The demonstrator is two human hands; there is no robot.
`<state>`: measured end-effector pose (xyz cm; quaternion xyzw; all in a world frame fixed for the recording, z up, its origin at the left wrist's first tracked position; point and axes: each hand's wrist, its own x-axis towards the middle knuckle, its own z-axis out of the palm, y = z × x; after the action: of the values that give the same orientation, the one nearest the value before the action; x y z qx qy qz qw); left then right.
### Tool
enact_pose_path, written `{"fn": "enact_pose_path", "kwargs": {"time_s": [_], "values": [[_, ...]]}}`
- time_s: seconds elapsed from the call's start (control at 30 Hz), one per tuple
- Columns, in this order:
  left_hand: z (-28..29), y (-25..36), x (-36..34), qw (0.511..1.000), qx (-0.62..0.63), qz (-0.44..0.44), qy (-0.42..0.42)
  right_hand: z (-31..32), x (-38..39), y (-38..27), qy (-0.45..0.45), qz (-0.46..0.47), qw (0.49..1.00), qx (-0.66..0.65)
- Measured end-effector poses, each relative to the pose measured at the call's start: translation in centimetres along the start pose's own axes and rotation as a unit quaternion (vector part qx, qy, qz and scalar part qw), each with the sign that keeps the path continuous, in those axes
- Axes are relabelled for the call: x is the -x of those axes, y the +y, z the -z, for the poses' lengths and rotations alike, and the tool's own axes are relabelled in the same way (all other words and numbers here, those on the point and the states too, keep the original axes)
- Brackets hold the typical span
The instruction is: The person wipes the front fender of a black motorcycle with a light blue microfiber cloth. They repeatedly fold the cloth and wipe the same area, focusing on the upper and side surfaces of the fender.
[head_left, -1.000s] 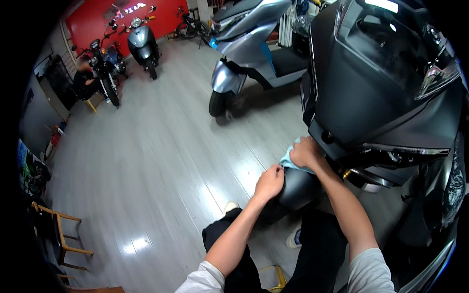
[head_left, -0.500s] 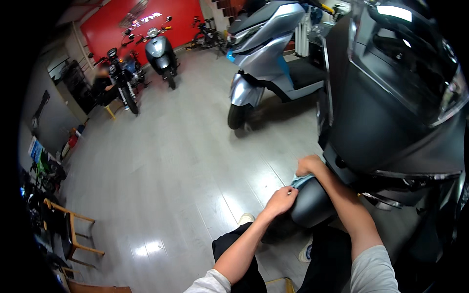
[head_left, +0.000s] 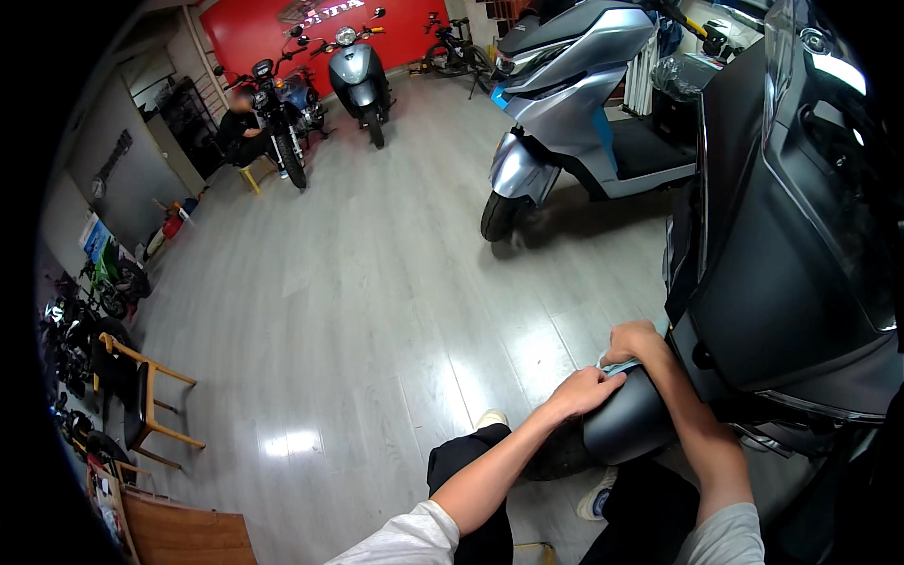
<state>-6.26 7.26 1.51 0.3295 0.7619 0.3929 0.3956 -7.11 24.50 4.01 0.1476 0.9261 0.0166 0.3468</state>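
Between my legs is the matte dark grey front fender (head_left: 633, 422) of a large scooter (head_left: 800, 282), above its black tire (head_left: 557, 454). A pale blue cloth (head_left: 614, 367) is bunched at the fender's upper edge. My left hand (head_left: 584, 391) pinches the cloth's near end at the fender's left side. Just beyond it, my right hand (head_left: 633, 341) is closed on the far part of the cloth, wrist bent, forearm reaching over the fender's right side. The fingertips of my right hand are partly hidden.
A silver scooter (head_left: 574, 104) stands ahead, with a grey scooter (head_left: 360, 80) and a black motorcycle (head_left: 279, 122) farther back. A person (head_left: 247, 132) sits beside the motorcycle. A wooden chair (head_left: 146, 395) and more motorcycles line the left. A yellow stool edge (head_left: 537, 554) shows below me.
The view has swung left, so the surroundings sit farther right in the picture. Both hands stay at the fender with the cloth; my left hand's fingers are slightly closer to the right hand.
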Motion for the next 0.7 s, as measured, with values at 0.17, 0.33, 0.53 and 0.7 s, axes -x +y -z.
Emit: {"fn": "enact_pose_path", "kwargs": {"time_s": [0.17,0.33,0.53,0.7], "values": [[-0.3,1.1,0.3,1.0,-0.021,-0.003,0.011,-0.4,1.1,2.9,0.074,0.022,0.996,-0.045],[-0.6,1.2,0.8,0.999,-0.037,0.005,0.034,-3.9,2.5,5.4,0.274,0.093,0.949,-0.124],[-0.6,1.4,2.0,0.997,-0.061,0.002,0.055,-7.1,8.8,4.0,0.414,0.102,0.851,-0.307],[-0.4,1.7,3.0,0.999,-0.02,-0.012,0.023,-6.6,16.4,0.2,0.401,-0.027,0.869,-0.29]]}}
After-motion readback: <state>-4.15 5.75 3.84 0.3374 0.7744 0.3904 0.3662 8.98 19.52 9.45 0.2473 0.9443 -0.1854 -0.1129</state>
